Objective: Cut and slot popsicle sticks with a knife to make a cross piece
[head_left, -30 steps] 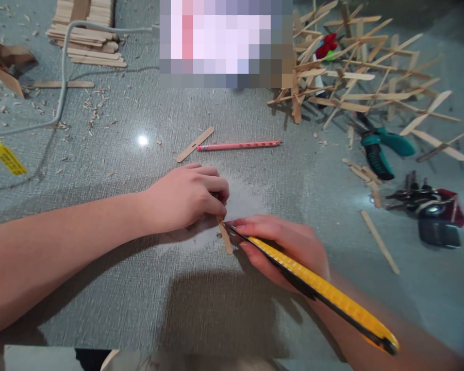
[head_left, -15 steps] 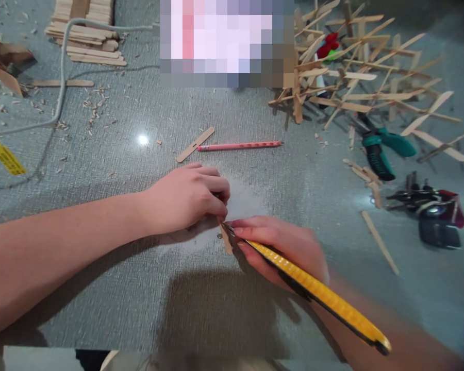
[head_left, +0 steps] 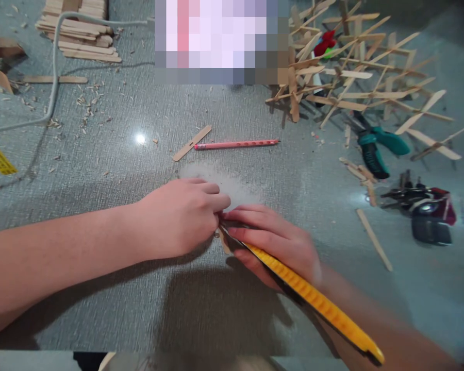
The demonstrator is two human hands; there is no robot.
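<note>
My right hand [head_left: 278, 245] is closed around a yellow and black utility knife [head_left: 313, 293], its tip end pointing up and left at a small wooden stick [head_left: 225, 241]. Curled over the upper part of that stick, my left hand [head_left: 189, 214] presses it down, and its fingertips meet those of my right hand. The blade is mostly hidden between the fingers. Beyond my hands lie a pink pencil [head_left: 237, 145] and a craft stick with a small slot [head_left: 187, 148].
Joined craft sticks [head_left: 355, 95] spread over the back right, near green-handled pliers [head_left: 375, 159] and keys with a black fob [head_left: 431, 230]. A stick stack [head_left: 88, 31] and a grey cable [head_left: 56, 67] are at the back left. Shavings dot the grey table [head_left: 112, 288].
My left hand has shifted slightly down and left, and its fingers have curled closer to the knife's tip. My right hand has moved a little up and left with the knife.
</note>
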